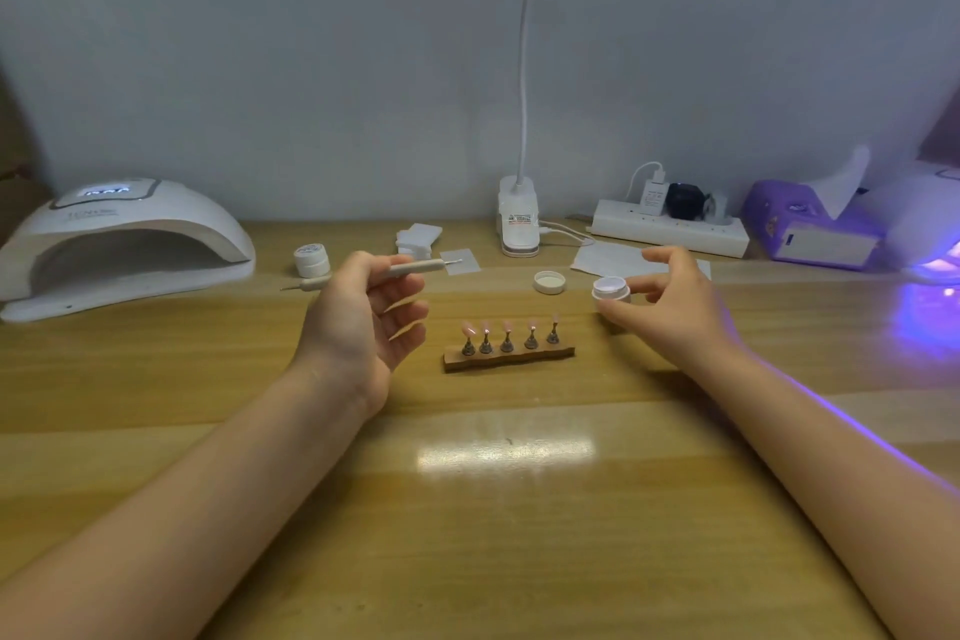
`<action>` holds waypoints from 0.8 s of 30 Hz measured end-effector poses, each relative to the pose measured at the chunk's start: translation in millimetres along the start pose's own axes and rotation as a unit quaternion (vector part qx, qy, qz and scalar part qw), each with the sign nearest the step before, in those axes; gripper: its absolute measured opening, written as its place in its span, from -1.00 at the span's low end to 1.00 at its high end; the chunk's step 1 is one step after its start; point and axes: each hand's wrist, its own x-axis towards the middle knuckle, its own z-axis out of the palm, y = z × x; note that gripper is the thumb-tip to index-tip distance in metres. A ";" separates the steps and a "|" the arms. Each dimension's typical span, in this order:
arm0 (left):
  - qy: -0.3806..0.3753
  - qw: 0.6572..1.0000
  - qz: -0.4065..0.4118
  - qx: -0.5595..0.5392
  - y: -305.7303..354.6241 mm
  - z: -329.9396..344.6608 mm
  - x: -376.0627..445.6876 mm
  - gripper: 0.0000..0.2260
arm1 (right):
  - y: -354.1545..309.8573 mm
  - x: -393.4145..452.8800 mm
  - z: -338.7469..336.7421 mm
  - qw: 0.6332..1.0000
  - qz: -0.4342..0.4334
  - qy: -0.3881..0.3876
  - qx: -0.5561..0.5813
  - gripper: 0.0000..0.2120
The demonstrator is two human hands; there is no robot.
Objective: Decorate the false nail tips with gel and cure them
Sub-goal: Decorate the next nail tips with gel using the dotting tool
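Observation:
Several pink false nail tips [508,327] stand on small metal holders in a row on a wooden base [509,358] at the table's middle. My left hand [363,322], left of the base, holds a white dotting pen [410,268] between thumb and fingers, palm up. To the right of the base, my right hand [670,301] pinches a small open gel pot [611,288] just above the table. The pot's white lid [549,282] lies beside it on the table.
A white curing lamp [119,244] stands at the far left. A closed gel pot [311,260], white pads [418,239], a clip lamp base [517,218], a power strip [670,226], a purple tissue box [810,224] and a lit UV lamp [935,255] line the back.

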 end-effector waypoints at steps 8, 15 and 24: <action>0.011 1.000 -0.007 0.015 -13.4 -4.2 6.4 -0.80 | 4.3 -3.5 -0.3 0.998 0.023 -0.022 -0.046 -0.25; 0.032 0.999 -0.006 -0.025 -19.3 -5.8 12.4 -0.81 | -31.7 -18.9 3.8 0.966 -0.214 0.130 -0.070 -0.71; 0.005 0.998 -0.012 -0.059 -31.9 -2.7 9.7 -0.80 | -70.3 -71.7 46.4 0.928 -0.366 0.000 -0.072 -0.67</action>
